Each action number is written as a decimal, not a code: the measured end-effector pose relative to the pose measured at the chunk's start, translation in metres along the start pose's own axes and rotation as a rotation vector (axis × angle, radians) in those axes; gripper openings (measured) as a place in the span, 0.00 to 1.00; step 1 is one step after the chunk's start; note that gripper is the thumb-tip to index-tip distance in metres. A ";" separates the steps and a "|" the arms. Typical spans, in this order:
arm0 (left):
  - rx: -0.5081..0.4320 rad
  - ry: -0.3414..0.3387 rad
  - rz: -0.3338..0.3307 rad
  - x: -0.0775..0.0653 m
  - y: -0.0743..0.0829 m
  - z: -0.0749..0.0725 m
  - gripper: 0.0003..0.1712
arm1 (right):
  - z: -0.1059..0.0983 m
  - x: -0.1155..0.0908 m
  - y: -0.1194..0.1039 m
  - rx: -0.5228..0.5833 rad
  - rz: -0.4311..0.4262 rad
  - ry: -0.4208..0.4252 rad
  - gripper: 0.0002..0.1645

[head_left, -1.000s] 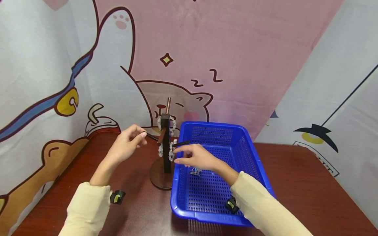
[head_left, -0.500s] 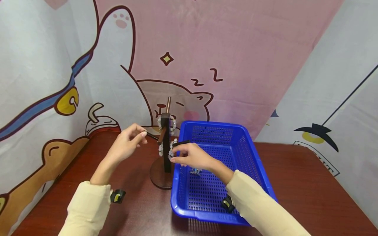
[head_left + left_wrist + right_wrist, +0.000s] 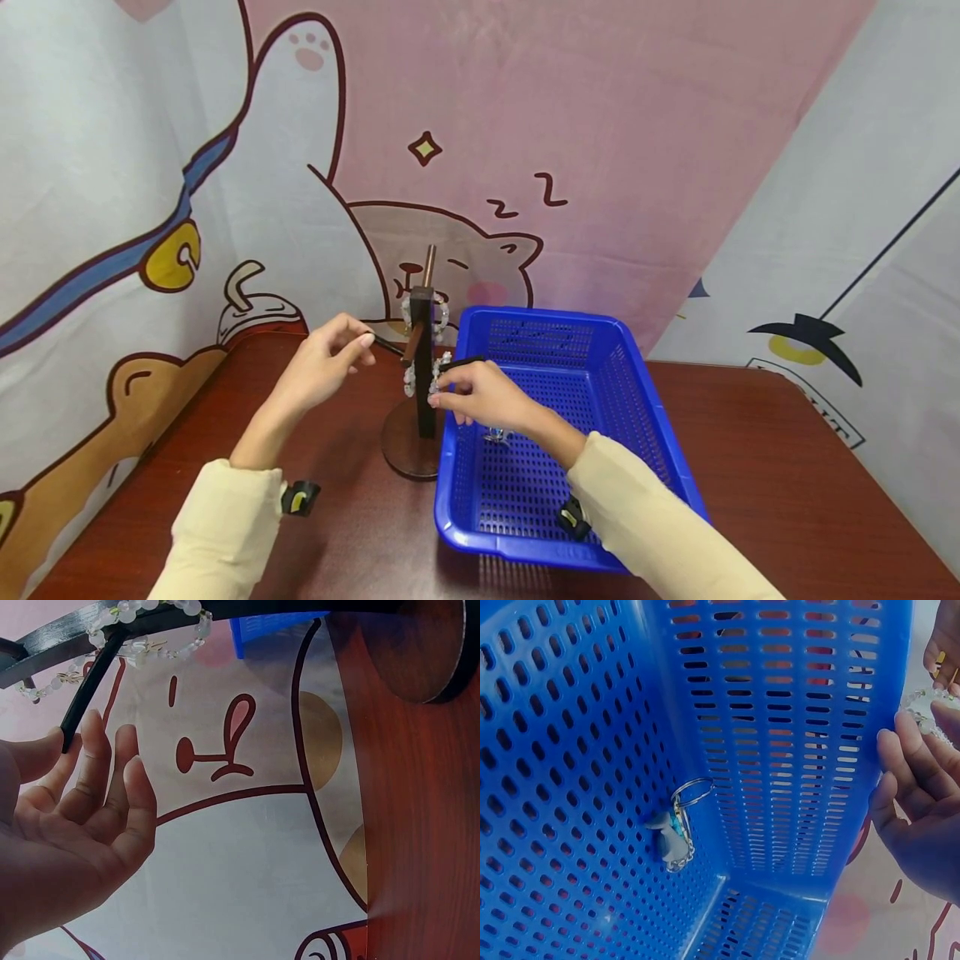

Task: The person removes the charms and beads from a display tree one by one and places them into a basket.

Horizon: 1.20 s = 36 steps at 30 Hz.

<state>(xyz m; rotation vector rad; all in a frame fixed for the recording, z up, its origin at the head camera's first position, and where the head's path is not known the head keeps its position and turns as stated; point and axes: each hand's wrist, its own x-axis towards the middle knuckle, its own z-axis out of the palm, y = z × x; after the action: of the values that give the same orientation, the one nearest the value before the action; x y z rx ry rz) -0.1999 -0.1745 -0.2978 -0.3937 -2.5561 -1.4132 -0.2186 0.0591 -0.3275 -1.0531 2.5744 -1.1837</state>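
Observation:
A dark wooden jewelry stand (image 3: 425, 417) with short side pegs stands upright on its round base. Clear-beaded bracelets hang from several pegs. With thumb and index finger, my left hand (image 3: 318, 362) pinches the end of a left peg (image 3: 90, 694); its other fingers curve loosely in the left wrist view. My right hand (image 3: 487, 398) reaches over the basket's left rim and pinches the beaded bracelet (image 3: 435, 387) on the lower right peg. In the right wrist view, pale beads (image 3: 930, 712) show behind the right hand's fingers (image 3: 919, 769).
A blue perforated plastic basket (image 3: 444, 508) sits right beside the stand on the reddish-brown table (image 3: 360, 533). Inside it lies a keychain (image 3: 675, 844) with a grey figure and a metal ring. A cartoon-print cloth (image 3: 615, 167) hangs behind the table.
My right hand has moved a little left, its thumb and index finger coming onto the lower right bracelet's beads. The left hand stays on its peg.

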 end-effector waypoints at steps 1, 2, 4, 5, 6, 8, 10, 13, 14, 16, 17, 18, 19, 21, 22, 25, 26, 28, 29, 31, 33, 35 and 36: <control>0.001 0.000 -0.001 0.000 0.000 0.000 0.10 | 0.000 0.000 0.000 0.000 -0.002 0.003 0.09; 0.001 0.001 -0.001 0.000 0.000 0.000 0.10 | 0.001 0.001 -0.001 -0.001 0.001 0.006 0.09; 0.003 0.003 -0.001 0.000 0.000 0.000 0.10 | 0.001 0.001 -0.001 -0.005 -0.004 0.012 0.08; 0.004 0.004 -0.002 0.000 0.000 0.000 0.10 | 0.001 0.002 -0.001 -0.008 -0.007 0.018 0.09; 0.007 0.006 -0.004 0.000 0.000 0.000 0.10 | 0.002 0.002 -0.001 -0.010 -0.010 0.023 0.09; 0.008 0.007 -0.002 0.000 -0.001 0.000 0.10 | 0.002 0.002 -0.001 -0.007 -0.012 0.033 0.09; 0.011 0.007 -0.003 0.000 -0.001 0.000 0.09 | 0.003 0.003 -0.001 -0.004 -0.012 0.043 0.09; 0.015 0.006 -0.005 0.001 -0.001 0.000 0.09 | 0.003 0.003 -0.001 -0.005 -0.010 0.050 0.08; 0.016 0.006 -0.007 0.001 -0.001 0.000 0.09 | 0.003 0.003 0.000 -0.003 -0.011 0.051 0.08; 0.019 0.007 -0.010 0.001 -0.001 0.001 0.09 | 0.003 0.002 0.000 -0.002 -0.012 0.051 0.08; 0.019 0.007 -0.011 0.001 -0.001 0.001 0.09 | 0.003 0.002 0.000 -0.001 -0.013 0.049 0.08; 0.020 0.006 -0.011 0.001 -0.001 0.001 0.09 | 0.003 0.002 0.001 0.001 -0.014 0.047 0.07; 0.019 0.006 -0.011 0.001 -0.001 0.001 0.09 | 0.002 0.002 0.001 0.002 -0.014 0.045 0.07; 0.020 0.005 -0.011 0.000 -0.001 0.001 0.09 | 0.002 0.001 0.001 0.004 -0.015 0.041 0.06; 0.020 0.004 -0.011 0.000 -0.002 0.001 0.09 | 0.001 0.001 0.001 0.002 -0.016 0.038 0.06; 0.023 0.005 -0.010 0.000 -0.002 0.001 0.09 | -0.001 0.000 -0.001 -0.002 -0.027 0.033 0.07; 0.025 0.005 -0.011 0.000 -0.002 0.001 0.09 | -0.002 0.000 -0.001 -0.002 -0.030 0.031 0.07; 0.027 0.006 -0.012 0.000 -0.002 0.001 0.09 | -0.005 -0.001 -0.003 0.001 -0.035 0.028 0.08; 0.027 0.006 -0.013 0.000 -0.001 0.001 0.09 | -0.006 -0.002 -0.003 0.008 -0.036 0.027 0.08; 0.029 0.005 -0.013 0.000 -0.001 0.001 0.09 | -0.008 -0.003 -0.004 0.024 -0.035 0.027 0.08; 0.031 0.005 -0.013 0.000 -0.001 0.001 0.09 | -0.011 -0.004 -0.004 0.035 -0.032 0.028 0.09; 0.028 0.005 -0.011 0.000 -0.001 0.001 0.09 | -0.012 -0.005 -0.003 0.037 -0.033 0.032 0.08; 0.027 0.004 -0.011 0.000 -0.001 0.000 0.09 | -0.013 -0.006 -0.003 0.035 -0.034 0.033 0.08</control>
<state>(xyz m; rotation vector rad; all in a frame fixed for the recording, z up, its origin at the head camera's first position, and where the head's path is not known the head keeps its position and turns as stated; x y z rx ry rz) -0.2005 -0.1747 -0.2988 -0.3728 -2.5747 -1.3796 -0.2178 0.0696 -0.3176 -1.0838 2.5602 -1.2596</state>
